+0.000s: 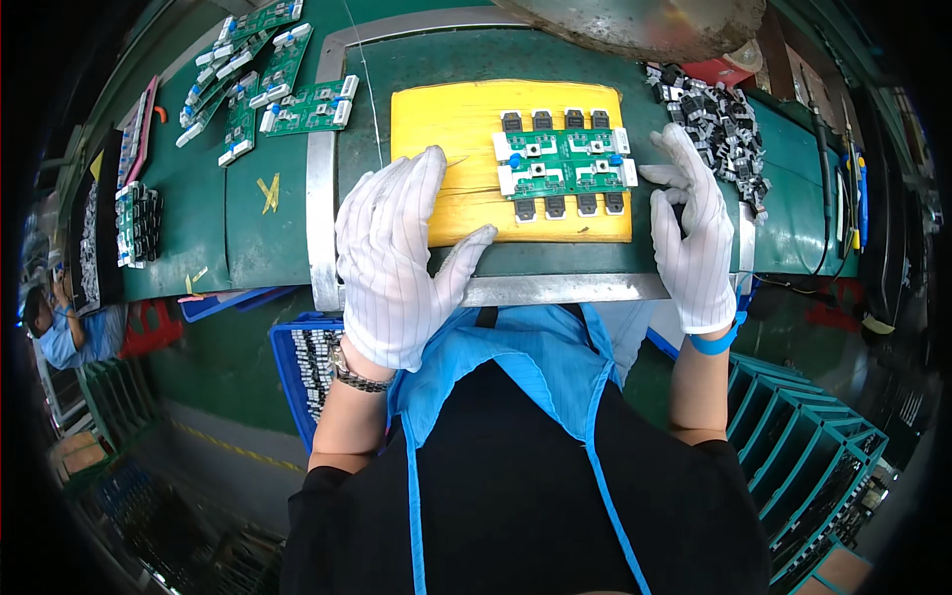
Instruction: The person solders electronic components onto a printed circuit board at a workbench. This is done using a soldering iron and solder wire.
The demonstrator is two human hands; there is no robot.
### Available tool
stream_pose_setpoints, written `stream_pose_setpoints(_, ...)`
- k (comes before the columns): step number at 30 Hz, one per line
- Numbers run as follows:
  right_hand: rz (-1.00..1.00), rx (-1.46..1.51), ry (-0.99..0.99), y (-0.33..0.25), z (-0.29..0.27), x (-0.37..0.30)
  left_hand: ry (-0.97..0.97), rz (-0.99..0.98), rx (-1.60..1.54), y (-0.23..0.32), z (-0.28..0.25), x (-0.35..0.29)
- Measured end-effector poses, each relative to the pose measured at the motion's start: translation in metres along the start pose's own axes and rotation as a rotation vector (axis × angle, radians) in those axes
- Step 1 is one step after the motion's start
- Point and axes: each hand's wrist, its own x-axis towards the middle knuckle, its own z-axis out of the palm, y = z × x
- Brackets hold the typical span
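At your left, several loose green boards (309, 114) lie on the table (278, 238); then comes your left hand (390, 258), open, beside the yellow block (446, 119). The circuit board (567, 164) lies on this block's right part, with black components (574, 120) along two sides. Your right hand (700, 233), open with slightly bent fingers, is near its right end, just before the component pile (729, 129).
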Motion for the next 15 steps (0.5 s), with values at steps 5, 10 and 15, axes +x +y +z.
stream_pose_setpoints(5, 0.038, 0.013, -0.029, -0.0039, -0.0014, 0.0011, -0.036, -0.008, 0.026, 0.0025, -0.0028, 0.0012)
stream_pose_setpoints(10, 0.06, 0.01, -0.043, -0.0059, -0.0016, 0.0012, -0.032, -0.019, 0.011, 0.001, -0.002, 0.0004)
stream_pose_setpoints(15, 0.061, 0.042, -0.011, -0.0007, 0.0013, 0.0005, -0.044, -0.063, -0.007, 0.0021, -0.0026, 0.0016)
